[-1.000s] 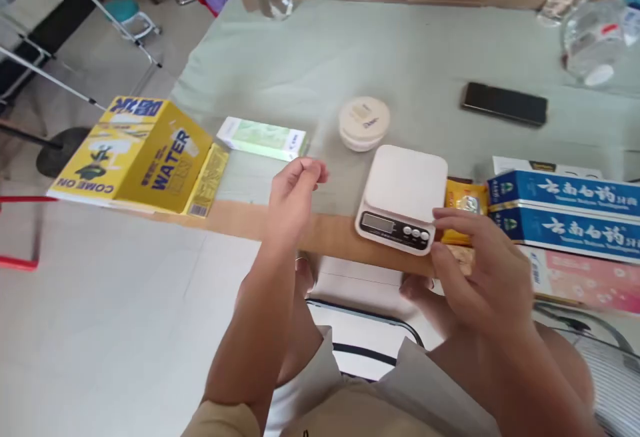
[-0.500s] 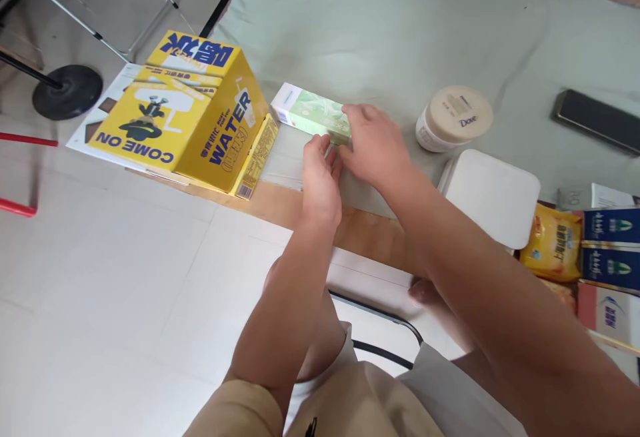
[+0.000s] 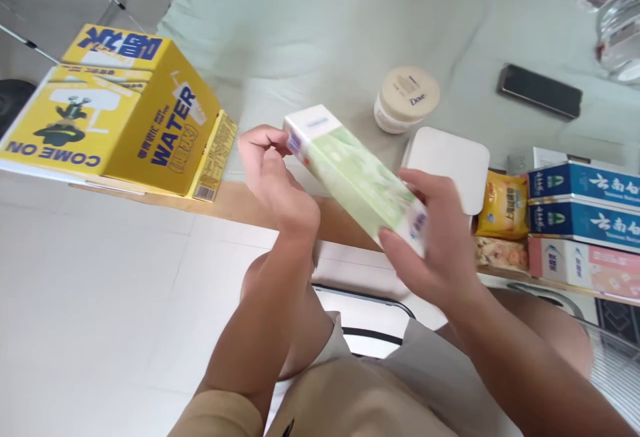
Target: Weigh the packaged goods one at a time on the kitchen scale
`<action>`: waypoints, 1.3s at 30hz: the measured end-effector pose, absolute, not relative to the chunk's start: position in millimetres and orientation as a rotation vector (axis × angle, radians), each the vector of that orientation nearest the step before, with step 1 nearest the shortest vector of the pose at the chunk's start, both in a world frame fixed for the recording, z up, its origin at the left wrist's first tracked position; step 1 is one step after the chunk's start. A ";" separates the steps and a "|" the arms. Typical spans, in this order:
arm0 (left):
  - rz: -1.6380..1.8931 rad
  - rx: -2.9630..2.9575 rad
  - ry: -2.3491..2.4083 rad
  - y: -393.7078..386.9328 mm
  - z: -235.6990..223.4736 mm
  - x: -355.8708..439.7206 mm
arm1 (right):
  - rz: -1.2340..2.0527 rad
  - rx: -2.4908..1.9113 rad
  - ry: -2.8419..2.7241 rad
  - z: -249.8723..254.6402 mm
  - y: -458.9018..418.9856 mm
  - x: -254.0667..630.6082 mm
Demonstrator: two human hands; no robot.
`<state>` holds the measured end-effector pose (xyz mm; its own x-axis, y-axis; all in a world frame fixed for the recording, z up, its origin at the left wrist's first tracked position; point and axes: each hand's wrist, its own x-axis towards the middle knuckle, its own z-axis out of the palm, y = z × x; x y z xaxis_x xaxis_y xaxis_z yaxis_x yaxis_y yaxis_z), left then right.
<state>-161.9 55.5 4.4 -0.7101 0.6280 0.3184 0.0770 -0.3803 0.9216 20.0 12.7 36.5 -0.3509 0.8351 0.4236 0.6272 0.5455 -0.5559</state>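
Observation:
A long green-and-white toothpaste box [image 3: 350, 173] is tilted above the table's front edge. My right hand [image 3: 437, 243] grips its lower right end, thumb on the near side and fingers over the far side. At the upper left end, my left hand [image 3: 280, 180] has its fingers curled against the box's corner; some fingertips are hidden. Behind the box stands a Dove jar [image 3: 407, 100] with a cream lid. A white rounded-square container [image 3: 450, 163] sits near my right hand.
Left on the table is a yellow carton [image 3: 150, 123]. To the right lie a black phone [image 3: 540, 91], a yellow packet [image 3: 503, 207], blue boxes [image 3: 580, 200] and a pink-and-white box [image 3: 580, 263]. Clear plastic [image 3: 620, 30] shows at the far right.
The toothpaste box has been lifted off the table and brought nearer and rightward, its angle turned. My right hand has moved to its right end, my left hand to its left end. The view has shifted right.

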 end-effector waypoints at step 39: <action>0.724 1.669 1.475 48.5 -13.7 -63.0 | 0.283 -1.602 -1.908 -0.9 -1.8 121.3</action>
<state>-63.0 48.5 -13.7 0.1646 0.9833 -0.0777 0.5403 -0.0239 0.8411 121.3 -1.8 -0.9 -0.0682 0.9447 0.3206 0.8111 0.2397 -0.5336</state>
